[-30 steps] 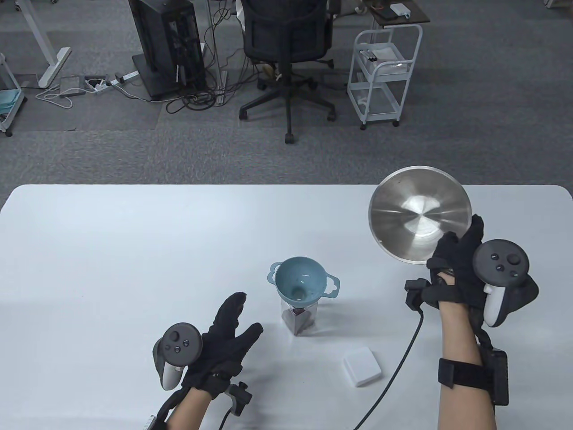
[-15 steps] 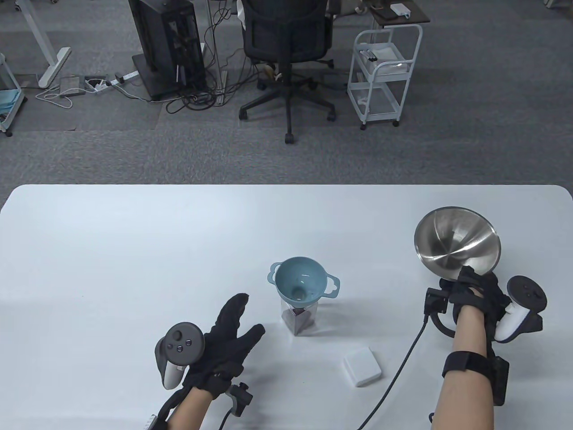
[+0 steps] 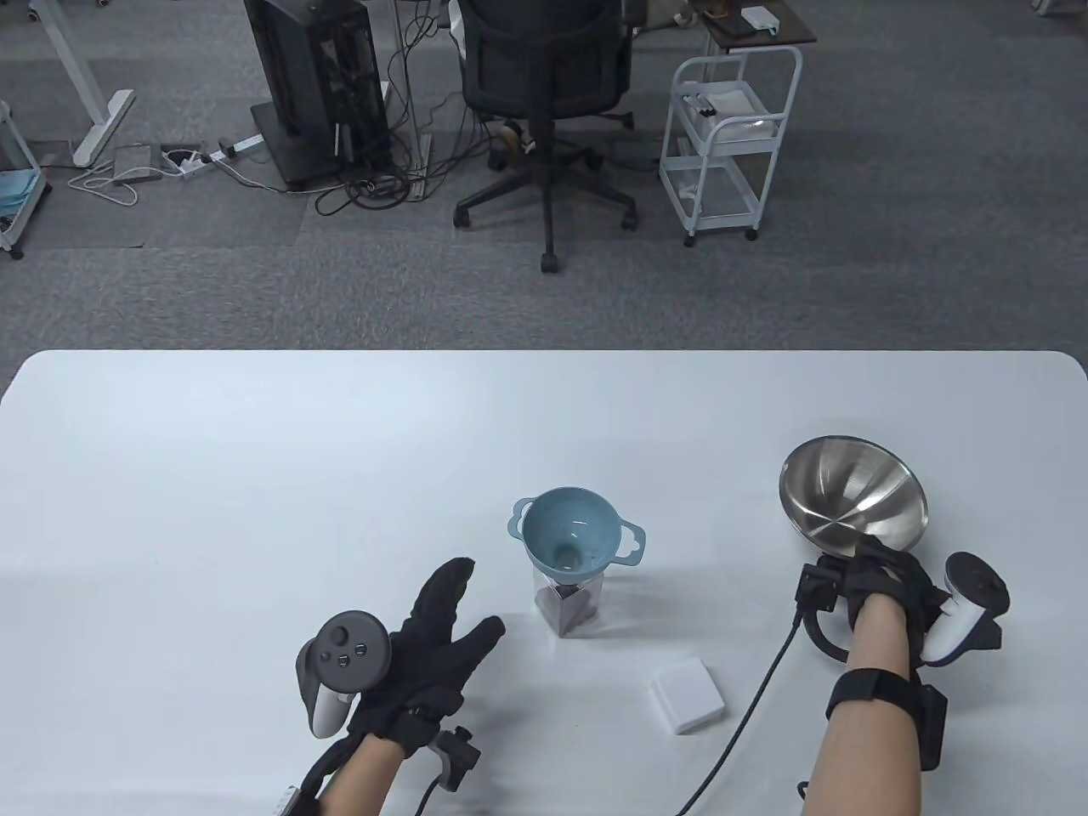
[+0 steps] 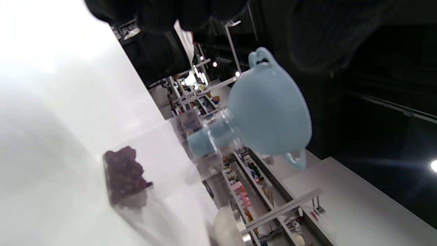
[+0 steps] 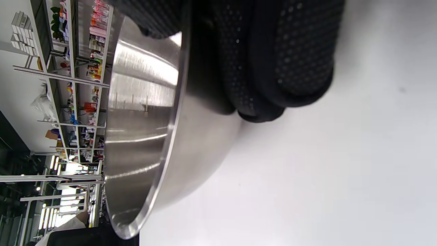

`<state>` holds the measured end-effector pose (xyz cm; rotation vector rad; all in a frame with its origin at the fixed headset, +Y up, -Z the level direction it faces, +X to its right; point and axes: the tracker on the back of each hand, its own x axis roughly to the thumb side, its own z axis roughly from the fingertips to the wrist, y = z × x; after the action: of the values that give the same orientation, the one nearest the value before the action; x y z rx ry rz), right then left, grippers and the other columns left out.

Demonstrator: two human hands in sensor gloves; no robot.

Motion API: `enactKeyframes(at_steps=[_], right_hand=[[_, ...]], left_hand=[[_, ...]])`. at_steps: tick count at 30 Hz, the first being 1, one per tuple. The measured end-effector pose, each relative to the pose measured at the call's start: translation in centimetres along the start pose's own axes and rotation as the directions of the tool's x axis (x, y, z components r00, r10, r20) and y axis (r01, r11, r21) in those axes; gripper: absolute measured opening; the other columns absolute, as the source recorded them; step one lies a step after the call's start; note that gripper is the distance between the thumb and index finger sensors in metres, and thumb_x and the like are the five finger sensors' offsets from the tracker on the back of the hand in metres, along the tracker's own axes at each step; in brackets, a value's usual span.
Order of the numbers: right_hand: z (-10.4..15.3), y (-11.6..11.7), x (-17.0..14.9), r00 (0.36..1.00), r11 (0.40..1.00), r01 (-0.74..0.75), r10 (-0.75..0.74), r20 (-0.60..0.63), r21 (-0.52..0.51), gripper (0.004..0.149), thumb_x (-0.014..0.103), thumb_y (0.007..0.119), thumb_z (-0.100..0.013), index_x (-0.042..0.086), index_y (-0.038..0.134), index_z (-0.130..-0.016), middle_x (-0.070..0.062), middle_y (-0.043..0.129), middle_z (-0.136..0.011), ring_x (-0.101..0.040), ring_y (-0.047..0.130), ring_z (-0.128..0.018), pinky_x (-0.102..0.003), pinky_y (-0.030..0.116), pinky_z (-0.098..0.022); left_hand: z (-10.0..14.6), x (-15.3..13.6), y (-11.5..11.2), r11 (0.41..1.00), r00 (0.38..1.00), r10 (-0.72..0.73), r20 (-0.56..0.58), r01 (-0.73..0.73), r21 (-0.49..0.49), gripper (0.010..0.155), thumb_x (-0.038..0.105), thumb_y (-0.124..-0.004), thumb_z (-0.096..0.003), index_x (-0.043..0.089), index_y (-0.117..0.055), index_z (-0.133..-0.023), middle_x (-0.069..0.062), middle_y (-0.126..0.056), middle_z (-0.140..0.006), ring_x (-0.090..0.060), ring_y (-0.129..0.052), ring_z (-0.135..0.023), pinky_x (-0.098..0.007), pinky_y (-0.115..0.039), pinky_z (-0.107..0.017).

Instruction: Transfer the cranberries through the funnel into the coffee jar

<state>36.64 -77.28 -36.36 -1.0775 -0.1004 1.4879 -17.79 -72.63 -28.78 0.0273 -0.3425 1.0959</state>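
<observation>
Pour judged complete: cranberries (image 4: 125, 175) in coffee jar (image 3: 571, 605), frame center, under funnel (image 3: 575, 537). Steel bowl (image 3: 852, 507) empty, lower right, gripped at rim by right hand (image 3: 884, 576). Left hand (image 3: 429, 650) open, holding nothing. Remaining: release bowl, remove funnel.

The clear plastic jar (image 3: 571, 605) with the blue plastic funnel (image 3: 571, 535) on top stands mid-worktop. Behind it, bare white worktop (image 3: 340, 442). In front sits a small white square lid (image 3: 688, 696). Right stands a shiny steel bowl (image 3: 852, 506).
</observation>
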Motion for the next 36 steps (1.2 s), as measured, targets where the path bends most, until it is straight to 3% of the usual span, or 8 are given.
enactKeyframes(at_steps=[13, 15, 19, 22, 26, 29, 36], right_hand=[[-0.2, -0.1, -0.5, 1.0, 1.0, -0.001, 0.001, -0.021, 0.017, 0.062, 0.027, 0.075, -0.052, -0.004, 0.043, -0.095, -0.024, 0.067, -0.096, -0.025, 0.104, -0.06, -0.029, 0.094, -0.039], [0.1, -0.3, -0.3, 1.0, 0.999, -0.023, 0.023, -0.001, 0.041, 0.066, 0.033, 0.075, -0.052, -0.003, 0.041, -0.096, -0.023, 0.066, -0.097, -0.02, 0.102, -0.066, -0.03, 0.094, -0.04], [1.0, -1.0, 0.5, 0.996, 0.996, -0.083, 0.082, 0.03, 0.043, 0.076, 0.044, 0.073, -0.051, -0.002, 0.036, -0.099, -0.023, 0.061, -0.101, -0.027, 0.1, -0.069, -0.036, 0.09, -0.04], [2.0, -1.9, 1.4, 0.978, 0.978, -0.205, 0.203, 0.057, 0.035, 0.083, 0.05, 0.071, -0.05, 0.0, 0.029, -0.101, -0.027, 0.047, -0.105, -0.034, 0.093, -0.076, -0.04, 0.086, -0.045], [4.3, -3.1, 3.6, 0.926, 0.937, -0.341, 0.349, 0.146, -0.077, 0.088, 0.055, 0.07, -0.049, 0.001, 0.025, -0.102, -0.03, 0.034, -0.108, -0.046, 0.079, -0.084, -0.046, 0.08, -0.05], [6.5, -3.4, 5.9, 0.864, 0.898, -0.416, 0.439, 0.246, -0.143, 0.089, 0.057, 0.07, -0.049, 0.003, 0.025, -0.103, -0.028, 0.033, -0.109, -0.051, 0.069, -0.087, -0.051, 0.073, -0.055], [14.9, -0.2, 12.0, 0.671, 0.849, -0.516, 0.483, 0.563, -0.114, 0.086, 0.059, 0.074, -0.048, 0.007, 0.036, -0.105, -0.024, 0.047, -0.111, -0.052, 0.071, -0.087, -0.054, 0.072, -0.055]], left_hand=[[0.0, 0.0, 0.0, 1.0, 1.0, 0.003, 0.004, -0.003, -0.002, 0.086, 0.056, -0.076, -0.0513, 0.01, -0.039, -0.113, -0.022, -0.042, -0.118, -0.051, -0.055, -0.109, -0.061, -0.057, -0.075], [0.0, 0.0, 0.0, 1.0, 1.0, 0.003, 0.005, -0.003, 0.0, 0.086, 0.056, -0.076, -0.0512, 0.01, -0.039, -0.113, -0.022, -0.042, -0.118, -0.051, -0.055, -0.109, -0.061, -0.057, -0.075], [0.0, -0.1, 0.1, 1.0, 1.0, 0.007, 0.001, -0.007, 0.006, 0.085, 0.056, -0.076, -0.0514, 0.01, -0.039, -0.113, -0.022, -0.042, -0.118, -0.051, -0.055, -0.109, -0.061, -0.057, -0.075], [0.1, -0.1, 0.2, 1.0, 1.0, 0.016, -0.004, -0.016, 0.009, 0.085, 0.056, -0.076, -0.0514, 0.011, -0.039, -0.113, -0.022, -0.042, -0.118, -0.051, -0.055, -0.109, -0.062, -0.057, -0.075], [0.1, -0.2, 0.2, 1.0, 1.0, 0.018, -0.007, -0.018, 0.012, 0.086, 0.057, -0.076, -0.0513, 0.011, -0.039, -0.113, -0.022, -0.042, -0.118, -0.051, -0.055, -0.109, -0.062, -0.057, -0.075], [0.1, -0.2, 0.3, 1.0, 1.0, 0.018, -0.005, -0.018, 0.011, 0.085, 0.057, -0.076, -0.0513, 0.011, -0.039, -0.113, -0.022, -0.042, -0.118, -0.051, -0.055, -0.109, -0.062, -0.057, -0.075], [0.1, -0.2, 0.2, 1.0, 1.0, 0.015, 0.0, -0.015, 0.006, 0.085, 0.056, -0.076, -0.0513, 0.011, -0.039, -0.113, -0.022, -0.042, -0.118, -0.051, -0.055, -0.109, -0.062, -0.057, -0.075]])
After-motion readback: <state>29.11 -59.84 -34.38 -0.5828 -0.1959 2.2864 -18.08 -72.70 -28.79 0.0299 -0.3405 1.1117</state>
